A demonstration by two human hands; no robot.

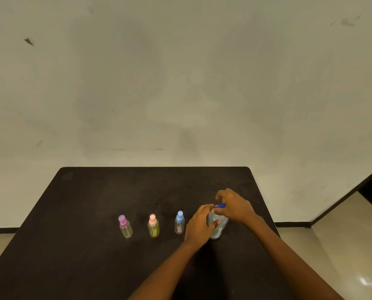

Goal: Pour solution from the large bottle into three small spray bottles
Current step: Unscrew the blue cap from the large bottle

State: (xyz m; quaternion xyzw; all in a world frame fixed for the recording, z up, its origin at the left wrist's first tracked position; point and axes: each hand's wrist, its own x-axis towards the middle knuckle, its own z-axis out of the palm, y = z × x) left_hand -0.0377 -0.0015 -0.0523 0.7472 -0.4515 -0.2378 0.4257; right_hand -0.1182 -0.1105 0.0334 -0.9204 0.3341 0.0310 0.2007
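On the dark matte tabletop (89,245) the left hand (199,226) grips the body of the clear large bottle (218,227), which stands upright at the right end of the row. Directly above it the right hand (234,205) pinches its blue cap (221,205) – probably to unscrew. To the left stand three small spray bottles (153,226), translucent plastic, still capped.

head view | from above, looking forward-down | table (94,213) near | wall (180,83) behind

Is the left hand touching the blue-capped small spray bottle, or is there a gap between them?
Apart. In the head view, dark table shows between the left hand and the blue-capped spray bottle; the hand grips the large bottle.
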